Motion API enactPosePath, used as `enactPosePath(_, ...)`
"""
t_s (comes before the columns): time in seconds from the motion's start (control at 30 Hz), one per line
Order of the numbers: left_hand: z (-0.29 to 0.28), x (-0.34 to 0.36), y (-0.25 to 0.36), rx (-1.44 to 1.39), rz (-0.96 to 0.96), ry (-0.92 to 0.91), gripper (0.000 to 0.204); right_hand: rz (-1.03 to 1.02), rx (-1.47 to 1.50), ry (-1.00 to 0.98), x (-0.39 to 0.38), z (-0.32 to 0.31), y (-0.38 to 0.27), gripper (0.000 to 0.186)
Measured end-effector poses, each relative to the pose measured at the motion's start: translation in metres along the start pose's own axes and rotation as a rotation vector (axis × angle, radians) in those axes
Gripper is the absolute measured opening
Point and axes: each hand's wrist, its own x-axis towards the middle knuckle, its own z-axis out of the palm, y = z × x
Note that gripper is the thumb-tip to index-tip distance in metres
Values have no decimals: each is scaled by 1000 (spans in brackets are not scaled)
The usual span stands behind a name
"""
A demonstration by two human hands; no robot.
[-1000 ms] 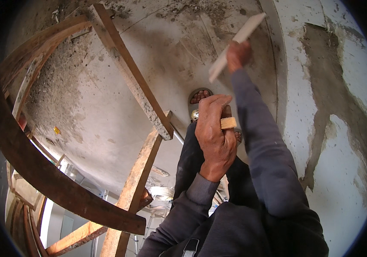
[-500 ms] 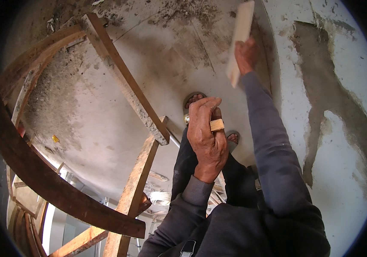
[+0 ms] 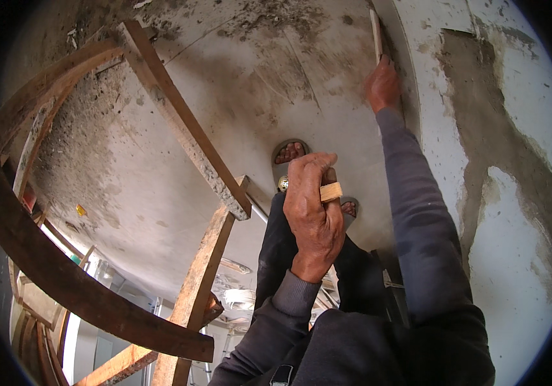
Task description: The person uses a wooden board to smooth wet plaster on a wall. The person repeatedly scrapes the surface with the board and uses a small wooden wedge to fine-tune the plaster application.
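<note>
Head-worn fisheye view, facing down, left fingers (image 3: 303,177) close, floor (image 3: 150,222) beyond

the floor (image 3: 160,212) is a smooth grey slab, crossed by thin straight lines and blotched with brown stains. dark crumbly debris (image 3: 276,11) is strewn along its far part, and more grit (image 3: 86,122) spreads at the left. a small yellow scrap (image 3: 81,210) lies near that grit. two sandalled feet (image 3: 290,153) stand on the barer middle.

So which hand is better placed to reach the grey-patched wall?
Probably the right hand: it is stretched out near the wall, though holding a pale board. The left hand, nearer the body, holds a wooden piece.
</note>
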Motion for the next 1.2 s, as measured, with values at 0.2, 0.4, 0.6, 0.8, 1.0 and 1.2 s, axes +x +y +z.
enactPosePath(0.2, 2, 0, 0, 49, 51, -24, 24, -81, -27, -27, 36, -8, 6, 25)
enactPosePath(0.4, 4, -1, 1, 38, 16, -59, 24, -187, 67, 95, 106, 16, 26, 30)
enactPosePath(0.6, -5, 2, 2, 73, 21, -5, 23, -108, 158, -113, 68, -18, 0, 27)
enactPosePath(0.8, 3, 6, 5, 37, 9, -12, 21, 76, 71, -71, 38, 4, -19, 31)
enactPosePath(1.0, 4, 6, 1, 57, 1, -19, 20, -21, 173, 25, 63, 19, -98, 32)
enactPosePath(1.2, 2, 7, -3, 87, 17, -31, 19, -82, 301, -27, 69, 1, -74, 28)
